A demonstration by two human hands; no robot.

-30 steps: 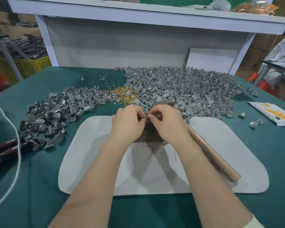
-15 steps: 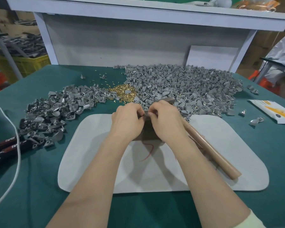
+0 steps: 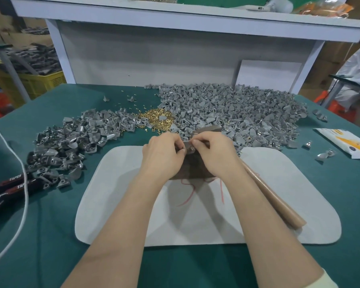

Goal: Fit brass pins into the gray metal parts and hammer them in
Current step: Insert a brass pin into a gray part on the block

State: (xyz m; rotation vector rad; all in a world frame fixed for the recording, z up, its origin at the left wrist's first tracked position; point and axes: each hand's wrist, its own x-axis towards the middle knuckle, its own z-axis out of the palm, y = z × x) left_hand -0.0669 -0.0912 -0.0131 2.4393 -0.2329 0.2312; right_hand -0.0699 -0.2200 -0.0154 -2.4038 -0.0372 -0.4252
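Note:
Both hands meet over a dark block (image 3: 192, 170) on the white felt mat (image 3: 279, 194). My left hand (image 3: 164, 154) and my right hand (image 3: 214, 152) pinch one small gray metal part (image 3: 188, 145) between their fingertips. Whether a brass pin sits in it is hidden by the fingers. A heap of brass pins (image 3: 156, 119) lies just beyond the hands. A large pile of gray parts (image 3: 237, 113) spreads behind and to the right, a smaller pile (image 3: 71, 142) to the left. The hammer's wooden handle (image 3: 274, 196) lies on the mat under my right forearm.
Black-handled pliers (image 3: 8, 186) and a white cable (image 3: 23, 196) lie at the left edge of the green table. A white and orange packet (image 3: 345, 144) sits at the right with loose gray parts (image 3: 324, 154) beside it. A white shelf frame (image 3: 175, 59) stands behind.
Both hands stay together over the block, working the same gray part with small finger shifts. Nothing else on the table has moved.

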